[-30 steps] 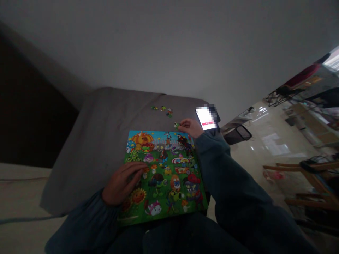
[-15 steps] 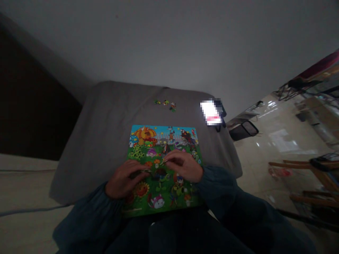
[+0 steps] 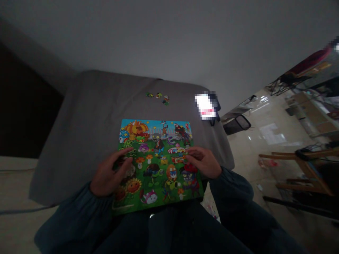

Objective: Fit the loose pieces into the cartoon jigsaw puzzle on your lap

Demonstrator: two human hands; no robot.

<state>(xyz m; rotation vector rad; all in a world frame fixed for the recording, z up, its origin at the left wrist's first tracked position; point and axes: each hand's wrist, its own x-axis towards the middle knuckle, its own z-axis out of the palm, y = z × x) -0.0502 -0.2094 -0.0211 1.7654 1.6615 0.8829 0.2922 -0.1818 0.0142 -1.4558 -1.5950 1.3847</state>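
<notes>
A colourful cartoon picture board, green with a blue strip along its far edge, lies at the near side of a grey-covered table. Over its left side is my left hand, thumb and fingers apart, holding nothing visible. Above the board's right part, my right hand has its thumb and fingers spread, with nothing seen between them. Beyond the board, several small coloured pieces lie on the grey cloth.
The grey cloth covers the table, which meets a wall behind. A blurred, brightly lit device stands at the back right. Past the right edge are a dark mesh bin and a wooden chair frame on the floor.
My hands have moved apart, the left one leftward and the right one rightward, and both have opened. More of the board's middle shows. The whole view has shifted slightly.
</notes>
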